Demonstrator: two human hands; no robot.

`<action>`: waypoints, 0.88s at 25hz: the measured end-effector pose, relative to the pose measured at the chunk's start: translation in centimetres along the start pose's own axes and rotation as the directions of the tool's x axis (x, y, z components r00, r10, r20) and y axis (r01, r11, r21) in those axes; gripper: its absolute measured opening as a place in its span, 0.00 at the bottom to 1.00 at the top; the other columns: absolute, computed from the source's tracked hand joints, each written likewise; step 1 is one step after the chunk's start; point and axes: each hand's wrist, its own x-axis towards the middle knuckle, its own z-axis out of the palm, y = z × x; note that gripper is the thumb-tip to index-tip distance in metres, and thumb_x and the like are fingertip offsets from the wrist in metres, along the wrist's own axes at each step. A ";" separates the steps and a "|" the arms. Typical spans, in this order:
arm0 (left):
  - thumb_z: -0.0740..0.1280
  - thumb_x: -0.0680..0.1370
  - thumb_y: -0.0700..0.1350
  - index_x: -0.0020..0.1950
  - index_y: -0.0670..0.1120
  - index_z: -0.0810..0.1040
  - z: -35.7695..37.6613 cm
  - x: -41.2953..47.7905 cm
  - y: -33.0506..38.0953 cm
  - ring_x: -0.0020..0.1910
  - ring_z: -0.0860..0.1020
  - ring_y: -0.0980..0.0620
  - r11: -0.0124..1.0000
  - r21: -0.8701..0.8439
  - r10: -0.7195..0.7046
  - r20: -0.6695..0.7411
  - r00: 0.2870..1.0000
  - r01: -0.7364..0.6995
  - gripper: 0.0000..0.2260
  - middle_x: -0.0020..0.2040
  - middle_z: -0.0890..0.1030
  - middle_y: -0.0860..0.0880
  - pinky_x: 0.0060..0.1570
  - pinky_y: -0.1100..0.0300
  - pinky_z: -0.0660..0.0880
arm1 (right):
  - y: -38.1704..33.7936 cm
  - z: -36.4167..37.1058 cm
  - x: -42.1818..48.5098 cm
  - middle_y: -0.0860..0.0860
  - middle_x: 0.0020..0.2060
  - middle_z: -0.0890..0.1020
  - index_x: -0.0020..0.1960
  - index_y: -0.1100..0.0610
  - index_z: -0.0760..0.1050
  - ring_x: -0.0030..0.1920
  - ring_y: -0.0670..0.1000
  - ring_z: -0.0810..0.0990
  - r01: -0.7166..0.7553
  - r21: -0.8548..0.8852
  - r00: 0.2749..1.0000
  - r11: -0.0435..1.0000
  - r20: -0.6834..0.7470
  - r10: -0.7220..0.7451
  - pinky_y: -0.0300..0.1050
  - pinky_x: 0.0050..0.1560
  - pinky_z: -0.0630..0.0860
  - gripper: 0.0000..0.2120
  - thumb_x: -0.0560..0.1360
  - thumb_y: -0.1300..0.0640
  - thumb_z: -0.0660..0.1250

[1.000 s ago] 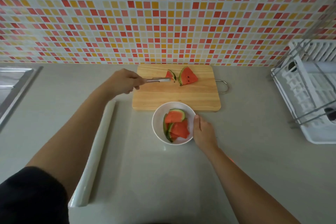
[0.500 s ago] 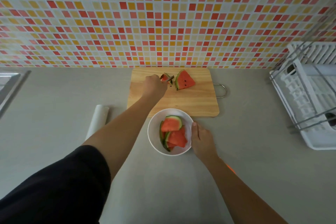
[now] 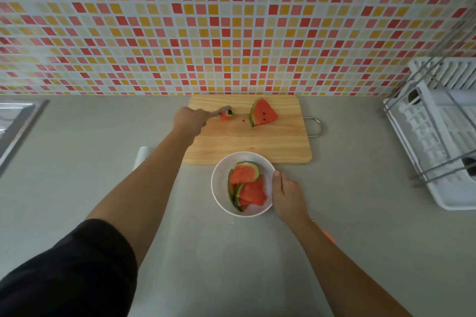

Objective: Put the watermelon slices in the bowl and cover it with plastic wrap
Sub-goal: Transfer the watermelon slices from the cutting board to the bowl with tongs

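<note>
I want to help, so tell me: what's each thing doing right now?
left hand: grips the tongs
tongs: closed on a small watermelon slice
large watermelon slice: lying on the cutting board
bowl: uncovered, slices inside
right hand: holds the bowl's rim
plastic wrap roll: lying, mostly hidden

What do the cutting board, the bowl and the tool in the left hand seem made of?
The cutting board looks like pale matte wood, grain visible; its loop handle looks like bare metal wire. The bowl is smooth, white, faintly glossy: ceramic or plastic, cannot tell which. The tongs in the left hand look grey and shiny, probably metal, though blurred.
</note>
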 end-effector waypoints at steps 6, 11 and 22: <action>0.69 0.71 0.47 0.33 0.48 0.83 -5.0 -8.8 -6.2 0.22 0.63 0.58 0.923 -0.271 0.346 0.271 0.898 -0.274 0.08 0.24 0.71 0.55 0.22 0.68 0.60 | -0.2 0.0 0.0 0.56 0.33 0.78 0.36 0.54 0.67 0.38 0.61 0.77 -0.001 0.003 1.000 1.000 -0.013 0.001 0.48 0.38 0.68 0.19 0.76 0.44 0.46; 0.69 0.74 0.49 0.47 0.48 0.85 -6.2 -13.7 -12.4 0.32 0.74 0.61 0.722 0.313 0.614 0.121 0.780 -0.617 0.08 0.32 0.80 0.51 0.32 0.74 0.66 | -0.5 -0.1 -0.1 0.64 0.41 0.81 0.41 0.60 0.72 0.44 0.65 0.78 -0.005 -0.038 1.000 0.999 -0.029 0.004 0.53 0.43 0.72 0.19 0.80 0.50 0.49; 0.67 0.73 0.52 0.52 0.45 0.85 -6.3 -13.2 -10.6 0.38 0.82 0.44 0.678 0.392 0.665 0.033 0.746 -0.622 0.15 0.38 0.84 0.44 0.38 0.59 0.74 | -0.6 -0.2 -0.1 0.64 0.42 0.81 0.44 0.60 0.74 0.45 0.64 0.78 -0.048 -0.038 0.999 0.998 0.004 0.048 0.49 0.41 0.69 0.21 0.80 0.49 0.48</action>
